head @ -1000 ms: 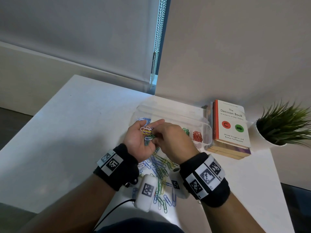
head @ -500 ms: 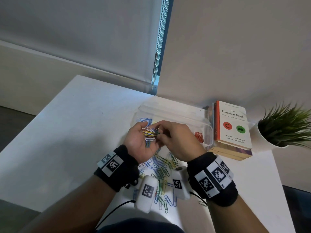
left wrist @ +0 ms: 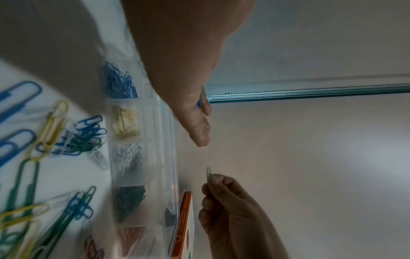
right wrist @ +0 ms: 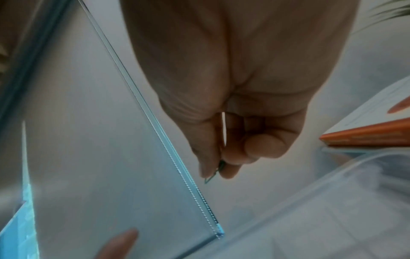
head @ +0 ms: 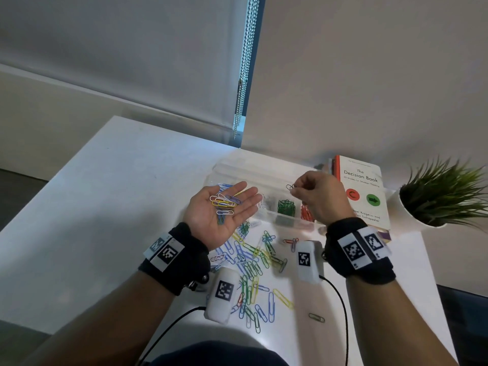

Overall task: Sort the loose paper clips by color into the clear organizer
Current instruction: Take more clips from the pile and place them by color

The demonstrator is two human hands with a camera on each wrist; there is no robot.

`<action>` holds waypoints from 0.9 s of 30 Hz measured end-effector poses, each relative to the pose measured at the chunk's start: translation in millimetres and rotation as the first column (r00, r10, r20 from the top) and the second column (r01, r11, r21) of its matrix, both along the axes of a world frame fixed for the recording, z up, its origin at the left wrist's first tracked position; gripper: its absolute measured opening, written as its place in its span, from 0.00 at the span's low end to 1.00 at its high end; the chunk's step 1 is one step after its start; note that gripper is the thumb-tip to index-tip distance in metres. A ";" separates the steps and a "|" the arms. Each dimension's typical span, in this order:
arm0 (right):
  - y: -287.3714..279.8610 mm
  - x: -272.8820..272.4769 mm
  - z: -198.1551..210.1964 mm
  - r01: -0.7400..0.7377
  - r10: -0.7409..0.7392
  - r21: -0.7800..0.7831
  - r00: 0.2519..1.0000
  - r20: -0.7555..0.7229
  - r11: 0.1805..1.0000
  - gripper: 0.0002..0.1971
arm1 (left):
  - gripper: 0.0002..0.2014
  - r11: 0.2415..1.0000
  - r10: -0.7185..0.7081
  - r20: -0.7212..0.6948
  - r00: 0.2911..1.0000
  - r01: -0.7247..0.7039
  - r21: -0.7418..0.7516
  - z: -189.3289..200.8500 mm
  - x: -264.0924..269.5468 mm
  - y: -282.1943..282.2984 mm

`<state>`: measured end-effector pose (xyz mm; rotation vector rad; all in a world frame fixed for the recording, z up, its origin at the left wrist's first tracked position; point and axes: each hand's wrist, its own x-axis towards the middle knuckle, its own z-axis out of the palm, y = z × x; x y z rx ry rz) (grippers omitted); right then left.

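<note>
Left hand [head: 223, 212] palm up, fingers straight and spread, carrying small heap of clips [head: 224, 204] on palm: roughly six, white, yellow, blue, exact count unclear. Under and below it on white table [head: 100, 196], loose pile of clips [head: 253, 262], blue, green, yellow, a few red; too many and too tangled to count. Clear organizer [head: 237, 171] just beyond both hands, five filled compartments in left wrist view: blue, yellow, white, dark green, red. Right hand [head: 319, 198] raised over organizer's right part, thumb and forefinger pinching one dark clip [head: 290, 186], other fingers curled. One book [head: 361, 191], one potted plant [head: 443, 196] at far right.
</note>
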<state>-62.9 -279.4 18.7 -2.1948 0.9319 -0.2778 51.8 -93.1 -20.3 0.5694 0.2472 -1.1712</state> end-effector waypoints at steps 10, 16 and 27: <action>-2.5 5.1 -24.6 0.009 -0.019 -0.058 0.983 -0.181 0.998 0.01 | 0.24 1.000 -0.018 -0.006 1.000 0.018 0.007 0.9 -0.4 -2.2; 46.4 8.9 14.6 -0.222 0.227 -0.085 0.972 0.054 0.971 0.05 | 0.26 1.000 -0.018 0.002 1.000 0.018 0.024 9.1 -8.8 -7.1; 91.9 29.3 24.4 -0.549 0.513 -0.170 0.831 -0.214 0.819 0.12 | 0.29 0.993 -0.049 -0.017 0.999 0.050 0.103 23.8 -26.5 -7.2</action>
